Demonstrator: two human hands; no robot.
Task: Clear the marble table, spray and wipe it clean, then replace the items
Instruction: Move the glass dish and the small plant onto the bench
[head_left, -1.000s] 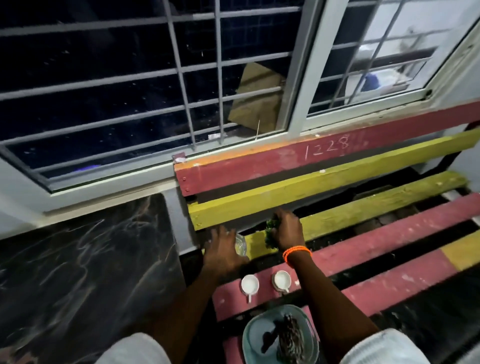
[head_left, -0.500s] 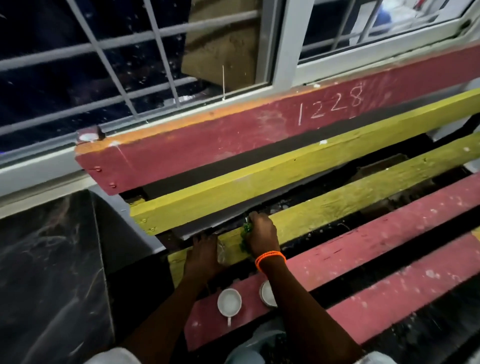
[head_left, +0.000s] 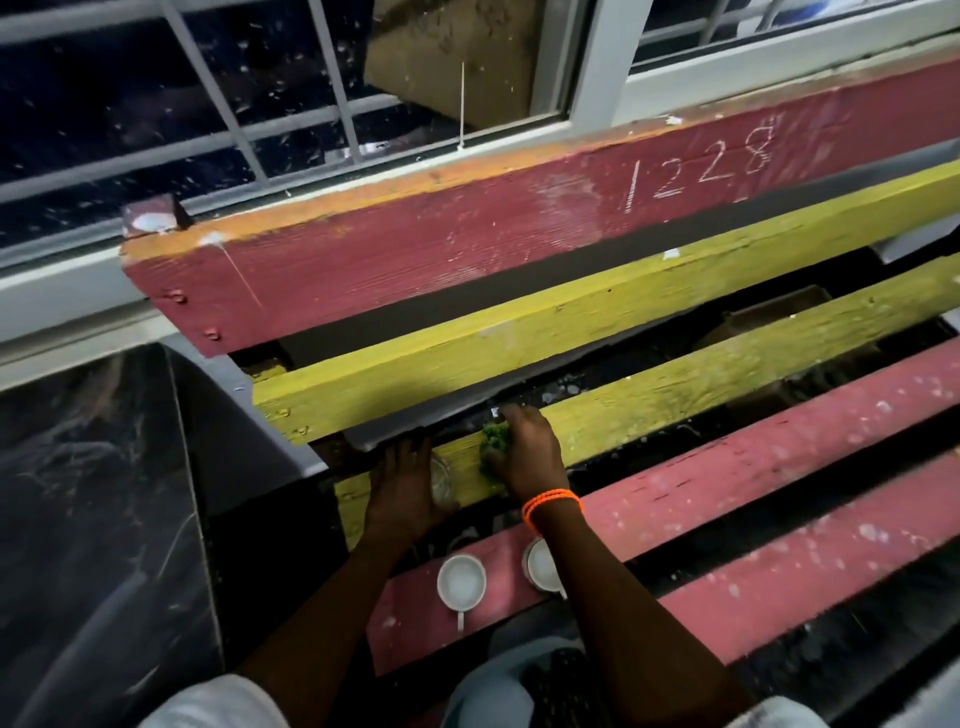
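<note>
Landmark: yellow seat slat (head_left: 675, 410) of the painted bench, its long axis running lower left to upper right

Left hand (head_left: 402, 493) lies on the slat's left end, fingers wrapped round a small clear glass (head_left: 440, 480); glass upright as far as can be told, mostly hidden by the palm

Right hand (head_left: 524, 457), orange bracelet at the wrist, sits just right of the glass along the same slat, closed on a clump of green leafy stuff (head_left: 492, 447); what it is exactly, too small to tell

One slat nearer the person, on the red slat (head_left: 727, 488): two white cups (head_left: 461, 581), the right-hand one partly under the right forearm

Marble table (head_left: 93, 519) lies left of the slat's end, dark, well apart from both hands; the part in view is bare

Judgement: clearing stage, items being parked on the bench. The table lies to the left, so the left hand is nearer for any trip back; spray and cloth not in view
</note>
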